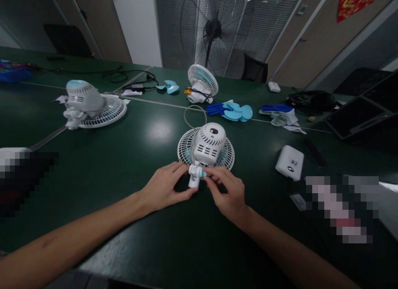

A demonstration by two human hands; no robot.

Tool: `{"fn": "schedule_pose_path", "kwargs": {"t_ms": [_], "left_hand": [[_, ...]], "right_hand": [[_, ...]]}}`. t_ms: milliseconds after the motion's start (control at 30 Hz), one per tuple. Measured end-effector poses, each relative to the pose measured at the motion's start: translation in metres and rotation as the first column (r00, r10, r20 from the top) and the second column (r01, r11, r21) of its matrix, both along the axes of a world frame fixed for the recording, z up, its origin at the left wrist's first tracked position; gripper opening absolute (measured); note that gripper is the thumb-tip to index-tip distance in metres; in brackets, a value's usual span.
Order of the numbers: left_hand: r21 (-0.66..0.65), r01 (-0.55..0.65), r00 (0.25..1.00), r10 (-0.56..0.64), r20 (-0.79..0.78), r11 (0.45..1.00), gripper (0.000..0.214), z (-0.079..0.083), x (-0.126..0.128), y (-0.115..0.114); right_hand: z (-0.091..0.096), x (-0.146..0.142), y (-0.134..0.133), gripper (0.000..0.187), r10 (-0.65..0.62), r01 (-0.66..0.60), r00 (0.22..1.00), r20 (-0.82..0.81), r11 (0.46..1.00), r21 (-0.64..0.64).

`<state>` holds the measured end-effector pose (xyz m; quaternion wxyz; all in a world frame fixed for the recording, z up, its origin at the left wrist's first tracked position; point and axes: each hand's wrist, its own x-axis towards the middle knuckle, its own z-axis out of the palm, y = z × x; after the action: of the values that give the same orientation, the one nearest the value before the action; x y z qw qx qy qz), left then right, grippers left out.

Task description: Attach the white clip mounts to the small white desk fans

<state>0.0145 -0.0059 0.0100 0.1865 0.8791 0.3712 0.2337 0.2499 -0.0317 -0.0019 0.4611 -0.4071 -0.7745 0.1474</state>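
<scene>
A small white fan (pixel 209 142) lies grille-down on the green table, its motor housing facing up. Its white bracket (pixel 194 177) juts toward me. My left hand (pixel 169 183) grips this bracket from the left, thumb low and fingers higher up. From the right, my right hand (pixel 228 191) pinches a light-blue knob (pixel 202 173) on the bracket's side. Part of the knob is hidden by the fingertips. A thin pale cord (pixel 195 108) loops behind the fan.
Another white fan (pixel 90 102) lies at the left, and a third (pixel 202 83) stands farther back. Light-blue blades (pixel 239 112) rest by a blue glove (pixel 216 109). More blades (pixel 168 86) lie behind. A white power bank (pixel 290 162) is at the right. Black cables (pixel 120 74) cross the back.
</scene>
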Motion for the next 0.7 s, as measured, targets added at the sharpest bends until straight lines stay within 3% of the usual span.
{"fn": "schedule_pose_path", "kwargs": {"t_ms": [500, 700], "left_hand": [[0.016, -0.002, 1.000, 0.002, -0.001, 1.000, 0.041, -0.0017, 0.0000, 0.0009], [0.021, 0.003, 1.000, -0.003, 0.001, 1.000, 0.041, -0.0023, -0.0002, 0.0003]], "right_hand": [[0.0007, -0.0005, -0.0005, 0.030, -0.004, 0.004, 1.000, 0.009, 0.999, 0.037], [0.0010, 0.0001, 0.0017, 0.023, -0.015, 0.014, 1.000, -0.017, 1.000, -0.021]]}}
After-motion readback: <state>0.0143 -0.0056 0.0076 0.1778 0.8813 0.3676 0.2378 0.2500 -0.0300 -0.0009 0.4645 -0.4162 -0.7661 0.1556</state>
